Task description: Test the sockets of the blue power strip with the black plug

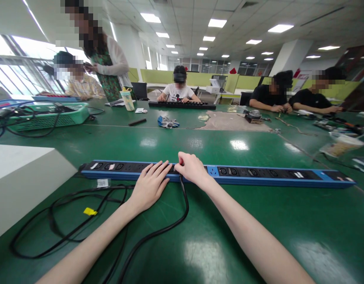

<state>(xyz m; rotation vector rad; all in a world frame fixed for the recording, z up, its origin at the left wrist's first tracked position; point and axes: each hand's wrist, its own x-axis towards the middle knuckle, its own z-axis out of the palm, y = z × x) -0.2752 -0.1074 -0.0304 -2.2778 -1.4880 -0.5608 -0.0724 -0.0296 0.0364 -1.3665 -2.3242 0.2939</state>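
A long blue and black power strip point(259, 182) lies across the green table, its sockets facing up. My left hand point(149, 185) rests flat on the strip left of its middle, fingers stretched out. Close beside it, my right hand point(191, 167) is closed over the sockets around the plug end of a black power cable point(185, 203). The plug itself is hidden by my fingers, so how deep it sits in a socket cannot be seen. From under that hand the cable curves down toward the front edge of the view.
Coiled black cord point(51, 213) with a yellow tag point(90, 212) lies at left, near a white box point(25, 177). Farther back are a green basket point(51, 118) of cables, blue-grey gloves point(168, 122) and a cup point(127, 100). Several people are around the table's far side.
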